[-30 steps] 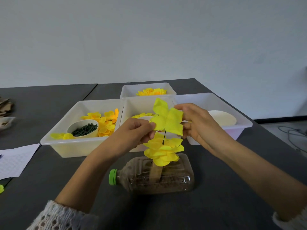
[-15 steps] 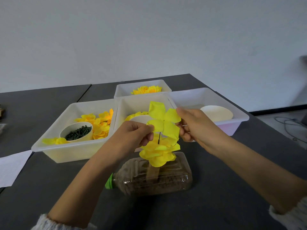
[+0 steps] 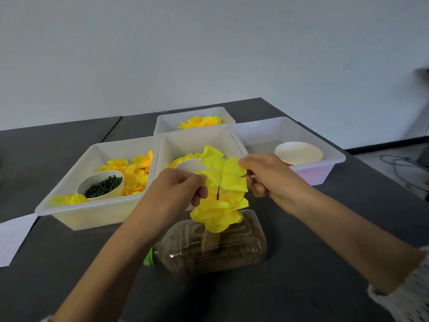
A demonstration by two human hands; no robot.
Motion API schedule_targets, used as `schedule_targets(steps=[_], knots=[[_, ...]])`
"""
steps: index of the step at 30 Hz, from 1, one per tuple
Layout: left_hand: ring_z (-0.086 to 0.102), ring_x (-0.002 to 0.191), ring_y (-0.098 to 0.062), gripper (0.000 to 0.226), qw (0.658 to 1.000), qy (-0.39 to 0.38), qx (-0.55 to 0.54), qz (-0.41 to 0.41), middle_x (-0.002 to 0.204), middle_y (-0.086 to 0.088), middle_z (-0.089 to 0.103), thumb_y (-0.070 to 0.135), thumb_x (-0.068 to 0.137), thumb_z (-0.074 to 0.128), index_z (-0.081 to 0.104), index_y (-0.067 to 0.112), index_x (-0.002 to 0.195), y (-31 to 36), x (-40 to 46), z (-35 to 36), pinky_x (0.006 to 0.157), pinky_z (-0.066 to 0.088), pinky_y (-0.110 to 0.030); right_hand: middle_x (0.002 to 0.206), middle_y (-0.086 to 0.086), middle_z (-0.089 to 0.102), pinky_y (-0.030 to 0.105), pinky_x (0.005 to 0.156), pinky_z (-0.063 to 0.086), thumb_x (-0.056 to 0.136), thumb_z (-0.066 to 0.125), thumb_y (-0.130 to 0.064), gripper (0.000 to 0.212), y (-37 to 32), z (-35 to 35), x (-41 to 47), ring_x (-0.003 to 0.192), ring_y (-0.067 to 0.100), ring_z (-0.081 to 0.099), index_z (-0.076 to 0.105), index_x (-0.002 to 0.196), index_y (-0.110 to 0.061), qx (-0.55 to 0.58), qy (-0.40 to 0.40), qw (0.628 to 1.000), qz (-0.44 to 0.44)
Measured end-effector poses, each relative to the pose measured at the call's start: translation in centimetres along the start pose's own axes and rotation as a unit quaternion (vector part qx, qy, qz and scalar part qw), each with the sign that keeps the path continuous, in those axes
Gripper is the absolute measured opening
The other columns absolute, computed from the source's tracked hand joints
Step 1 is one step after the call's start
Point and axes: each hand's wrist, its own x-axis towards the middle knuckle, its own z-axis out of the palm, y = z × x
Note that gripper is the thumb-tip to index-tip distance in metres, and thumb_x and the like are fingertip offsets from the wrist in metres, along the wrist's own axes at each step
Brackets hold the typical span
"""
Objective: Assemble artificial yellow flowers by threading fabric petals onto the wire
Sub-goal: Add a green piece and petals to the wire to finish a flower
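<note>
A yellow fabric petal piece (image 3: 222,174) is stretched between both hands above the flower. My left hand (image 3: 178,190) pinches its left lobe and my right hand (image 3: 267,175) pinches its right lobe. A thin dark wire (image 3: 218,192) shows just under the piece, standing upright. Lower on the wire sits a stack of yellow petals (image 3: 219,213). The wire rises from a plastic bottle (image 3: 216,247) that lies on its side, filled with brown material, green cap to the left.
White trays stand behind on the dark table: the left tray (image 3: 69,210) holds loose yellow petals and a cup of dark green pieces (image 3: 102,185), the middle one petals, the right tray (image 3: 329,159) a paper cup (image 3: 298,153), the far tray (image 3: 162,122) finished flowers. Paper (image 3: 14,238) lies at left.
The petal piece has come down a little toward the wire tip, with both hands still pinching it. The camera has shifted, so the trays sit further left and lower in view.
</note>
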Motion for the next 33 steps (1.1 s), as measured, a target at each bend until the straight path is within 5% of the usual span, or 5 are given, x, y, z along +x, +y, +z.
schedule_targets(steps=[6, 10, 22, 33], knots=[[0.045, 0.046, -0.001, 0.052, 1.000, 0.015, 0.005, -0.005, 0.046, 0.006, 0.055, 0.027, 0.098, 0.055, 0.068, 0.022, 0.048, -0.2, 0.2, 0.1, 0.053, 0.036, -0.021, 0.049, -0.001, 0.046, 0.018, 0.040, 0.024, 0.095, 0.049, -0.019, 0.024, -0.4, 0.3, 0.7, 0.038, 0.011, 0.030, 0.054, 0.075, -0.009, -0.015, 0.008, 1.000, 0.004], [0.044, 0.044, -0.002, 0.053, 1.000, 0.009, 0.018, 0.002, 0.045, 0.005, 0.053, 0.023, 0.098, 0.055, 0.065, 0.020, 0.046, -0.4, 0.1, 0.2, 0.049, 0.037, -0.014, 0.044, -0.005, 0.042, 0.020, 0.040, 0.022, 0.096, 0.050, -0.019, 0.033, 0.1, 0.5, 0.8, 0.040, 0.012, 0.028, 0.045, 0.063, -0.013, -0.042, 0.002, 0.999, 0.021], [0.044, 0.044, -0.010, 0.044, 0.977, 0.039, 0.210, -0.005, 0.039, 0.013, 0.049, 0.034, 0.093, 0.055, 0.065, 0.033, 0.050, -0.8, -2.1, 0.5, 0.067, 0.036, -0.035, 0.039, -0.011, 0.043, 0.008, 0.035, 0.028, 0.092, 0.059, -0.018, 0.037, 2.0, 0.8, 0.6, 0.034, -0.001, 0.039, 0.050, 0.057, -0.014, -0.147, 0.023, 0.989, -0.009], [0.051, 0.049, -0.002, 0.044, 0.957, 0.066, 0.282, -0.005, 0.049, 0.036, 0.052, 0.041, 0.095, 0.052, 0.064, 0.026, 0.055, -2.2, -3.1, 1.6, 0.072, 0.033, -0.033, 0.062, 0.001, 0.057, 0.022, 0.058, 0.038, 0.093, 0.061, -0.025, 0.030, 2.9, 1.3, 0.6, 0.058, 0.008, 0.049, 0.059, 0.064, -0.017, -0.244, 0.021, 0.968, -0.051]])
